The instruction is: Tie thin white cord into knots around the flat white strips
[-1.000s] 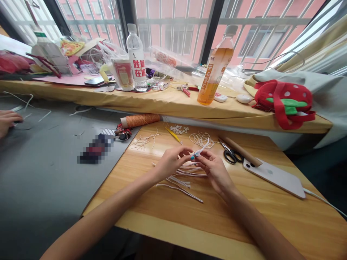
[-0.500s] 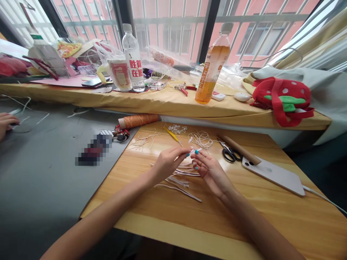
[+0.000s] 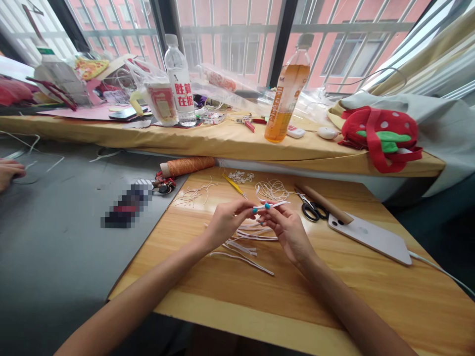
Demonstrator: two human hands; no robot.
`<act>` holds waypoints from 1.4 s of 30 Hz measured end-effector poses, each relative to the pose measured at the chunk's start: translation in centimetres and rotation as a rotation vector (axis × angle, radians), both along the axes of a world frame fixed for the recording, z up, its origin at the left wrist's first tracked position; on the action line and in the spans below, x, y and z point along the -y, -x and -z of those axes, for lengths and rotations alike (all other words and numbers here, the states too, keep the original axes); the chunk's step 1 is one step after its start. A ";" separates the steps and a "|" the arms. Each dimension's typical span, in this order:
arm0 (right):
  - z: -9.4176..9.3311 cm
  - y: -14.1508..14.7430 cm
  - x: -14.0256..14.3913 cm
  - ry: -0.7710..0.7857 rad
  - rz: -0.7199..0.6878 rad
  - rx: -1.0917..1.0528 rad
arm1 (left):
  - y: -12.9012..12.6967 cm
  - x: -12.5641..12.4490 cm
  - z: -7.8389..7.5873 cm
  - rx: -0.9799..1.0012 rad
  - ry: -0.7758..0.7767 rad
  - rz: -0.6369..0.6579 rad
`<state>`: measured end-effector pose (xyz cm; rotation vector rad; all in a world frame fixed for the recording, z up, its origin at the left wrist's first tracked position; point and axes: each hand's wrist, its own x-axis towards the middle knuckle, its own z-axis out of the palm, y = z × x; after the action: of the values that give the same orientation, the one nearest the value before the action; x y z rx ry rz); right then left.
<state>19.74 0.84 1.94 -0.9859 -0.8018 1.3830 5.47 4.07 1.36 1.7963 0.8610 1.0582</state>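
Note:
A short white cord (image 3: 279, 204) runs between my fingertips, just above the wooden table. My left hand (image 3: 227, 221) pinches it between thumb and forefinger. My right hand (image 3: 291, 231) is closed on the same cord, whose free end points out to the right past the fingers. Several white cords (image 3: 243, 264) lie on the table beneath both hands. Behind the hands are a coil of thin white string (image 3: 272, 190), yellow tweezers (image 3: 233, 185) and a small heap of white pieces (image 3: 241, 176).
Black-handled scissors (image 3: 311, 210), a brown tube (image 3: 324, 203) and a phone (image 3: 371, 237) lie to the right. Thin loose threads (image 3: 195, 194) and an orange thread spool (image 3: 189, 166) are at the left. Bottles stand on the ledge (image 3: 222, 143). Another person's hand (image 3: 9, 173) shows far left.
My right hand has shifted along the cord, and its fingers are more closed. More of the cord now shows, stretching out to the right. My left hand keeps its pinch.

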 end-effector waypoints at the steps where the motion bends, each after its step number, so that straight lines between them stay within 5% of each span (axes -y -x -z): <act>1: 0.0 0.0 0.0 0.000 0.010 -0.008 | 0.0 0.0 -0.1 -0.014 -0.013 0.002; 7: 0.1 -0.1 -0.1 -0.017 0.007 0.000 | 0.2 -0.2 -0.3 0.043 0.031 0.079; 19: -0.3 -0.5 -0.1 0.004 -0.086 0.014 | 0.5 -0.2 -0.6 -0.056 -0.161 -0.035; 28: -0.2 -0.7 -0.3 -0.015 -0.118 0.122 | 0.5 -0.3 -0.3 -0.092 -0.145 -0.033; 31: -0.1 -1.3 -0.7 -0.103 -0.094 0.291 | 0.6 -0.4 -0.4 -0.036 -0.101 -0.041; 35: -0.7 -2.6 -1.0 -0.444 0.287 0.822 | 0.8 -0.7 -0.6 0.045 -0.005 -0.040; 37: -1.2 -3.1 -1.0 -0.597 0.357 1.076 | 0.8 -0.8 -0.7 0.046 0.021 -0.012; 42: -1.3 -2.7 -0.6 -0.616 -0.138 1.192 | 0.8 -0.9 -0.6 -0.005 0.040 0.066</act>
<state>22.47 1.43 3.19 -1.2108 -2.0461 0.4386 4.67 5.01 1.97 1.7824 0.8150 0.9888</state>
